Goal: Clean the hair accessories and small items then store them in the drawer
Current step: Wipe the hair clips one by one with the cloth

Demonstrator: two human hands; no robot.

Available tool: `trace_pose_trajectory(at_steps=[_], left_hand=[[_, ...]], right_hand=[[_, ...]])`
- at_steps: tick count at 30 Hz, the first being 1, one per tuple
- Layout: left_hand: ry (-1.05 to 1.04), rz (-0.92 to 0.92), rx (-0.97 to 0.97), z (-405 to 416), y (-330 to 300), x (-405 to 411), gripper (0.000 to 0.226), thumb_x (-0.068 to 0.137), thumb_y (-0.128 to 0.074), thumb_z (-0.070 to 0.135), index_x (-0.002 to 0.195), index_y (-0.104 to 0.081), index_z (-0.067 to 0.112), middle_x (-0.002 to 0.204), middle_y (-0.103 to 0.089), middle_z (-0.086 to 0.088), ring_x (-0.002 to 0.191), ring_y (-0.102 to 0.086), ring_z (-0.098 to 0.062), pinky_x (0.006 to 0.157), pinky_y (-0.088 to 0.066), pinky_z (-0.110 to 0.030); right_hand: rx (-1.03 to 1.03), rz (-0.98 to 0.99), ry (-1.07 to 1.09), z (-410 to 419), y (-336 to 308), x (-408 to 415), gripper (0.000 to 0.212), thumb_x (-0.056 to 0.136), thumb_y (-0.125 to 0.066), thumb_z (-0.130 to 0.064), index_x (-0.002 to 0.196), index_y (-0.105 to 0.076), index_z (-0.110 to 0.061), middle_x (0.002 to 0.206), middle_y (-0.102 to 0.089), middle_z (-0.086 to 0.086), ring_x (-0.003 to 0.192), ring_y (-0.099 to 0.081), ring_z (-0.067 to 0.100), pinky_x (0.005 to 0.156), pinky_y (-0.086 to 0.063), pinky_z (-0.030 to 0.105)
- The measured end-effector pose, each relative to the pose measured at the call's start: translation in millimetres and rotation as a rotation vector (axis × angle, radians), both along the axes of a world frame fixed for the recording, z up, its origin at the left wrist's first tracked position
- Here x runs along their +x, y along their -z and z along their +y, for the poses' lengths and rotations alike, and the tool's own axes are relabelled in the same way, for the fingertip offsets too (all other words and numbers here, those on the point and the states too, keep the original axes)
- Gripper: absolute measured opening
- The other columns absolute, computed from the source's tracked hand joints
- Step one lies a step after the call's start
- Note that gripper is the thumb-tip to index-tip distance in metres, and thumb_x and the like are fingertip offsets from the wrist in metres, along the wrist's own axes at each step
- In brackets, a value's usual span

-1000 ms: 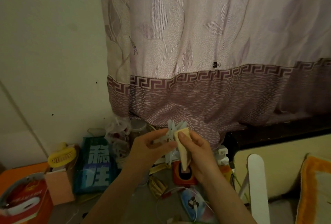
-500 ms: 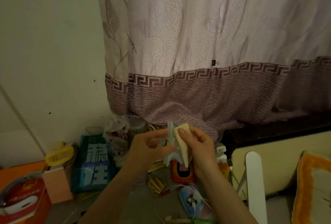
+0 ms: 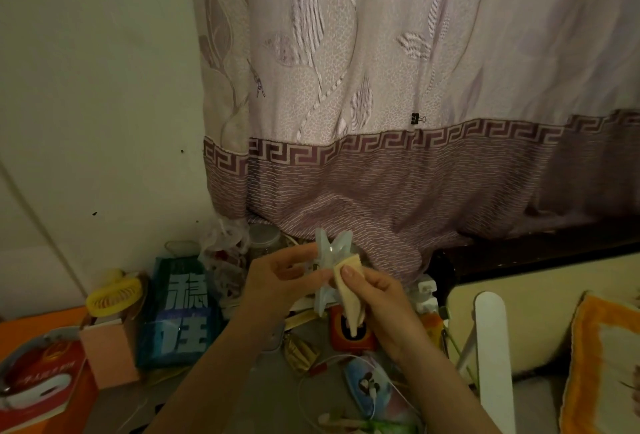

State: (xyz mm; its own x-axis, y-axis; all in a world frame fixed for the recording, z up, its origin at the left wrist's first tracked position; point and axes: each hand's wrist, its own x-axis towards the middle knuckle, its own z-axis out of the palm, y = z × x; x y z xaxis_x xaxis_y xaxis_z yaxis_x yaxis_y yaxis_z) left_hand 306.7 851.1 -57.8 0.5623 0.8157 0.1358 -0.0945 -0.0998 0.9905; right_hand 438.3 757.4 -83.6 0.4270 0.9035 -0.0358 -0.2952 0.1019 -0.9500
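Observation:
A pale blue translucent claw hair clip (image 3: 329, 253) is held up in front of the curtain, its teeth pointing up and down. My left hand (image 3: 280, 277) pinches it from the left side. My right hand (image 3: 377, 295) presses a folded cream cloth (image 3: 349, 291) against the clip's right side, thumb on top; the cloth's tail hangs down below the hand. No drawer is in view.
Below lies a cluttered desk: orange box (image 3: 351, 333), blue packet with white characters (image 3: 180, 312), yellow mini fan (image 3: 114, 296), pink box (image 3: 110, 354), red book (image 3: 41, 378), earphones on a blue pouch (image 3: 367, 385). A white chair back (image 3: 491, 357) and cushion (image 3: 602, 364) stand right. A patterned curtain (image 3: 398, 121) hangs behind.
Both hands stay together on the clip, drifting slightly lower in view. The cloth has shifted a little along the clip's side.

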Motion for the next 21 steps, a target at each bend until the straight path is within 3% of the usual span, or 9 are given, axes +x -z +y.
trace_pose_trajectory(at_steps=[2, 4, 7, 11, 14, 17, 19, 21], left_hand=[[-0.007, -0.011, -0.02, 3, 0, 0, 0.033, 0.07, -0.077, 0.003, 0.09, -0.069, 0.027, 0.082, -0.072, 0.018, 0.08, -0.066, 0.004, 0.061, -0.052, -0.013], [-0.016, -0.021, -0.044, 4, 0, 0, 0.033, 0.07, -0.077, 0.003, 0.095, -0.069, 0.023, 0.087, -0.073, 0.011, 0.084, -0.069, -0.004, 0.065, -0.055, -0.017], [-0.016, -0.021, -0.039, 6, 1, 0, 0.033, 0.07, -0.077, 0.004, 0.094, -0.068, 0.024, 0.093, -0.072, 0.007, 0.085, -0.069, -0.007, 0.067, -0.056, -0.018], [0.081, 0.021, -0.001, 6, -2, 0, 0.042, 0.074, -0.075, 0.003, 0.108, -0.061, 0.024, 0.102, -0.069, -0.001, 0.084, -0.069, -0.006, 0.061, -0.052, -0.015], [0.149, 0.052, 0.021, 9, -8, -1, 0.048, 0.073, -0.077, 0.009, 0.112, -0.057, 0.029, 0.097, -0.071, 0.005, 0.09, -0.068, -0.003, 0.064, -0.053, -0.016], [0.152, 0.119, 0.123, 14, -19, -3, 0.073, 0.062, -0.085, 0.035, 0.125, -0.049, 0.038, 0.104, -0.07, 0.012, 0.101, -0.064, -0.002, 0.077, -0.054, -0.02], [0.138, 0.091, 0.172, 16, -30, -1, 0.069, 0.068, -0.081, 0.023, 0.125, -0.045, 0.038, 0.096, -0.07, 0.018, 0.093, -0.065, 0.004, 0.069, -0.051, -0.011], [0.142, 0.113, 0.221, 17, -42, 4, 0.069, 0.072, -0.078, 0.015, 0.128, -0.045, 0.037, 0.102, -0.065, 0.018, 0.091, -0.064, 0.005, 0.067, -0.049, -0.007]], right_hand=[[-0.007, 0.003, -0.031, -3, 5, -4, 0.029, 0.077, -0.066, -0.028, 0.087, -0.072, -0.001, 0.071, -0.069, 0.007, 0.06, -0.062, 0.012, 0.056, -0.048, 0.02], [-0.005, 0.009, -0.057, -5, 8, -9, 0.022, 0.079, -0.065, -0.025, 0.081, -0.071, -0.004, 0.067, -0.068, 0.005, 0.057, -0.062, 0.01, 0.055, -0.048, 0.02], [0.008, 0.041, -0.031, -7, 12, -11, 0.024, 0.08, -0.064, -0.025, 0.081, -0.071, -0.002, 0.068, -0.068, 0.008, 0.058, -0.062, 0.013, 0.055, -0.048, 0.022], [0.046, 0.069, 0.031, -5, 9, -2, 0.028, 0.075, -0.067, -0.027, 0.08, -0.071, 0.0, 0.067, -0.064, 0.012, 0.054, -0.057, 0.016, 0.053, -0.047, 0.024], [0.059, 0.047, 0.011, -6, 1, 7, 0.021, 0.075, -0.067, -0.023, 0.08, -0.072, -0.004, 0.065, -0.066, 0.01, 0.05, -0.059, 0.014, 0.049, -0.049, 0.022], [0.044, -0.037, -0.002, -7, -10, 16, 0.017, 0.072, -0.068, -0.022, 0.077, -0.073, -0.006, 0.063, -0.067, 0.007, 0.051, -0.06, 0.012, 0.049, -0.048, 0.02], [0.033, -0.094, 0.001, -7, -14, 24, 0.022, 0.072, -0.069, -0.023, 0.079, -0.072, -0.003, 0.064, -0.067, 0.008, 0.054, -0.06, 0.013, 0.051, -0.048, 0.02], [0.033, -0.135, -0.009, -7, -19, 29, 0.022, 0.074, -0.069, -0.023, 0.081, -0.074, -0.004, 0.067, -0.067, 0.01, 0.056, -0.06, 0.014, 0.054, -0.048, 0.021]])
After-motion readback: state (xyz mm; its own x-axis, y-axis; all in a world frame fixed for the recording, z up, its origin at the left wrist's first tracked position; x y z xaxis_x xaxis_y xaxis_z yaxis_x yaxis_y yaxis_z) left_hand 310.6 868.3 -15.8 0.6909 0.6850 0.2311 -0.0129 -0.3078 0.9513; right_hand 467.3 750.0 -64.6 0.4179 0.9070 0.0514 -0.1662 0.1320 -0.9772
